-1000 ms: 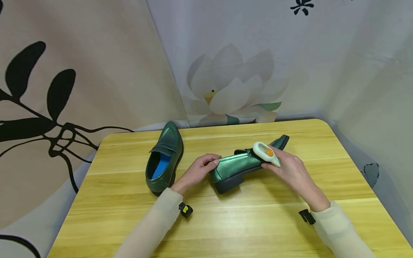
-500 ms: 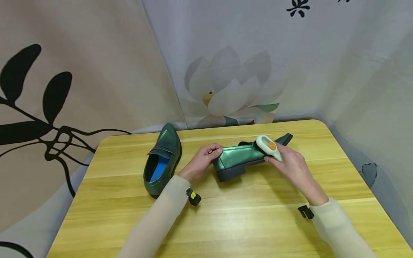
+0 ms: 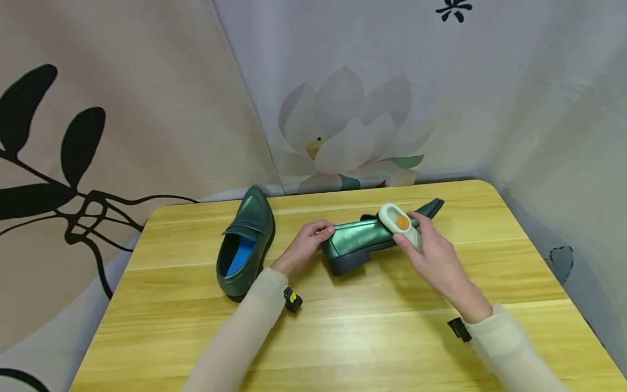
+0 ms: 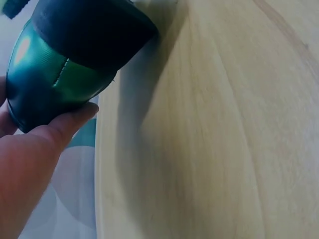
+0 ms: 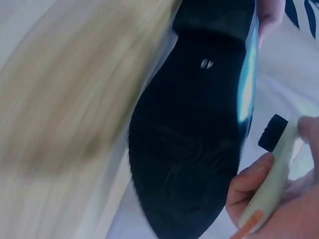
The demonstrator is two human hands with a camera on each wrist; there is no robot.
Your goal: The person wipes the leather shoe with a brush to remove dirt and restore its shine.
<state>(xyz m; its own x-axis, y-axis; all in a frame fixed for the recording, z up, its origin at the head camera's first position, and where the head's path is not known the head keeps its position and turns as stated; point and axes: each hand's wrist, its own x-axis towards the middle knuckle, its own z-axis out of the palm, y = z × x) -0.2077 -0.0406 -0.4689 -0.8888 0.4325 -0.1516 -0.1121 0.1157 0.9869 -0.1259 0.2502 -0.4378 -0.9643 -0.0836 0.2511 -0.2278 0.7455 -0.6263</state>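
Note:
At the middle of the table in the head view, my left hand [image 3: 302, 247] pinches the back collar of a shiny green loafer [image 3: 356, 239]. The loafer is tilted, its toe pointing to the far right and its black heel towards me. The left wrist view shows the thumb [image 4: 75, 119] pressed against the heel end. My right hand [image 3: 438, 267] grips a pale shoe brush [image 3: 399, 220] with an orange spot, over the loafer's side. Seen from the right wrist, its dark bristles [image 5: 273, 133] face the upper, beside the loafer's black sole [image 5: 187, 119].
A second green loafer [image 3: 249, 245] with a blue insole stands upright on the left, close to my left forearm. The wooden table [image 3: 343, 337] ends at the back against a printed curtain [image 3: 352, 120]. Small black cameras sit at both wrists.
The left hand and the loafer have shifted slightly away and to the right. The right hand with the brush went right along the loafer, then back left towards the heel.

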